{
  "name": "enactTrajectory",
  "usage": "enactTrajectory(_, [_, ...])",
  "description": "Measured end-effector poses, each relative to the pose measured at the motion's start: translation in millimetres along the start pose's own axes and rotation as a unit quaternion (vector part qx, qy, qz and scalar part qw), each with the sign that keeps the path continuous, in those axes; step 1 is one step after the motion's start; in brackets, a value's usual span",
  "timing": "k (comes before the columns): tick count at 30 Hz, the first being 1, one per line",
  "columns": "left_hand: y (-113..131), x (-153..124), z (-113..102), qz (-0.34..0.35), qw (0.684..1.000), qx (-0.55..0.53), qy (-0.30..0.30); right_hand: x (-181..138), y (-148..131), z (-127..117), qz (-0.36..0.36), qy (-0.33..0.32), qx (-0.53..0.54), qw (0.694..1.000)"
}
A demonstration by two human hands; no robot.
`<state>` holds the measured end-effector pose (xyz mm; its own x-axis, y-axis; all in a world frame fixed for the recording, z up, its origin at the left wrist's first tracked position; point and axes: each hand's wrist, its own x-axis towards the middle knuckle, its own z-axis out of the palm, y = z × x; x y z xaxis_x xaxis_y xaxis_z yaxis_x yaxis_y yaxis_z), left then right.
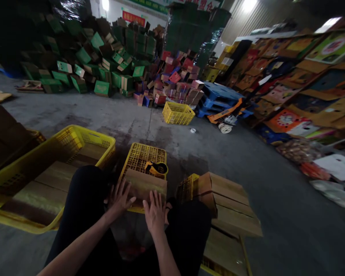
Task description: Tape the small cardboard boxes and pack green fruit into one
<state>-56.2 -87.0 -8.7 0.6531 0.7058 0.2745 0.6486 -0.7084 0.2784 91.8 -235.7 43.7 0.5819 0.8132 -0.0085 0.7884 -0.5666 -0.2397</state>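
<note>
Between my knees a brown cardboard box (pixel 146 184) lies on an upturned yellow plastic crate (pixel 143 155). My left hand (pixel 120 199) rests on the box's left end with its fingers spread. On the right part of the same box lies my right hand (pixel 155 212), fingers stretched out and apart. Just beyond the box, a yellow and black tape dispenser (pixel 156 168) sits on the crate. The underside of the box is hidden.
To my left stands a large yellow crate (pixel 87 134) with flat cardboard boxes inside. Stacked cartons (pixel 232 199) stand at my right knee. Ahead are a small yellow crate (pixel 178 113), blue pallets (pixel 218 96), an orange pallet jack (pixel 227 113) and piled green boxes (pixel 102 88).
</note>
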Motion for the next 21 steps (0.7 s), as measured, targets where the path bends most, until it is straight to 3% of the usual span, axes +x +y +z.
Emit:
enactTrajectory(3, [-3.3, 2.9, 3.6, -0.041, 0.999, 0.008, 0.022, -5.9, 18.8, 1.2, 0.07, 0.01, -0.024, 0.997])
enactTrajectory(6, [4.6, 7.6, 6.3, -0.007, 1.0, -0.002, 0.004, -3.4, 19.6, 4.5, 0.08, 0.025, -0.027, 0.996])
enactTrajectory(11, [33.9, 6.8, 22.9, 0.141, 0.986, -0.072, -0.053, 19.6, -19.1, -2.3, -0.005, -0.004, 0.033, 0.999])
enactTrajectory(13, [39.2, 4.0, 36.2, 0.168, 0.977, -0.106, -0.072, 31.0, -39.1, -8.8, -0.053, -0.021, 0.068, 0.996])
enactTrajectory(17, [32.2, 5.8, 56.0, 0.148, 0.979, -0.111, -0.086, 52.5, -66.5, -18.1, -0.123, -0.042, 0.103, 0.986])
enactTrajectory(21, [21.7, 18.7, 52.0, 0.103, 0.99, -0.064, -0.071, 66.7, -66.8, -19.8, -0.132, -0.058, 0.112, 0.983])
